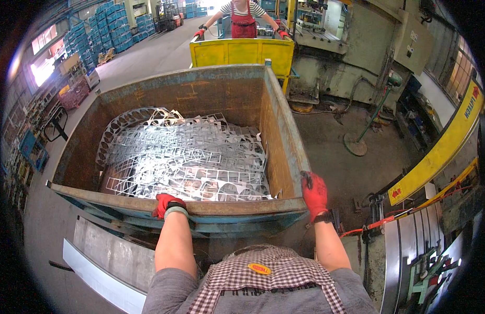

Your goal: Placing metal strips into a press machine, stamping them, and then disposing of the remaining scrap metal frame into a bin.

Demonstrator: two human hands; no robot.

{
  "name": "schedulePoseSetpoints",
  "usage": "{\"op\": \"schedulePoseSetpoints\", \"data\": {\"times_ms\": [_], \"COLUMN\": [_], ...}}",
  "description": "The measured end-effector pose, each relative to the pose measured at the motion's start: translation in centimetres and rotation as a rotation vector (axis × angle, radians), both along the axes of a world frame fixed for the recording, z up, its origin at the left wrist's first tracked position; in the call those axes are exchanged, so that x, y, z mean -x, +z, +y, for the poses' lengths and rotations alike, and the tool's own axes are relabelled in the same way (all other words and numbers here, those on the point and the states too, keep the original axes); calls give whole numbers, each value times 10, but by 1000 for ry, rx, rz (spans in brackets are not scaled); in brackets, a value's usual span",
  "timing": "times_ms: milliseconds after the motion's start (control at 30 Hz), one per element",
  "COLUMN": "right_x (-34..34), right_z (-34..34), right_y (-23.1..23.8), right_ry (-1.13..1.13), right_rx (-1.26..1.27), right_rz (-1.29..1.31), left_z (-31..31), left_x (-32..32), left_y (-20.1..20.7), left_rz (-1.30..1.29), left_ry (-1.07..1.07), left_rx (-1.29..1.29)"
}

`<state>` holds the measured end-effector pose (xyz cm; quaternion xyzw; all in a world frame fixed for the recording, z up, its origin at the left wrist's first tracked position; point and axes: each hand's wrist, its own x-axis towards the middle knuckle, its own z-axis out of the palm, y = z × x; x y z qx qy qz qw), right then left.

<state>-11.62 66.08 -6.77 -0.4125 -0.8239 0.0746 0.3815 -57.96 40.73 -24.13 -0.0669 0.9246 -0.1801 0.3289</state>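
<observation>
A large rusty metal bin [226,207] with worn blue outer paint stands right in front of me. Inside it lies a heap of punched sheet-metal scrap [185,152], thin silver strips with round and square cut-outs. My left hand [169,204], in a red glove, is closed over the bin's near rim, its fingers partly hidden behind the edge. At the near right corner my right hand [314,192], also red-gloved with dark fingertips, grips the rim of the right wall. Neither hand touches the scrap.
Beyond the bin, a person in a red apron [243,23] holds a yellow metal cart [226,53]. A green fan stand [356,144], machinery and a yellow beam [441,144] are at right. A metal plate [109,251] lies at lower left; blue crates [109,26] are stacked far left.
</observation>
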Motion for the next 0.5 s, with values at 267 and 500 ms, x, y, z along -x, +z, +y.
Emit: {"op": "schedulePoseSetpoints", "data": {"times_ms": [267,500], "right_x": [-1,1], "right_z": [1,0], "right_y": [-4,0], "right_ry": [-19,-25], "right_rx": [-8,3], "right_rz": [-14,-12], "left_z": [3,4], "left_x": [-26,-37], "left_y": [46,69], "left_rz": [-19,-56], "left_ry": [-234,-335], "left_rx": [51,103]}}
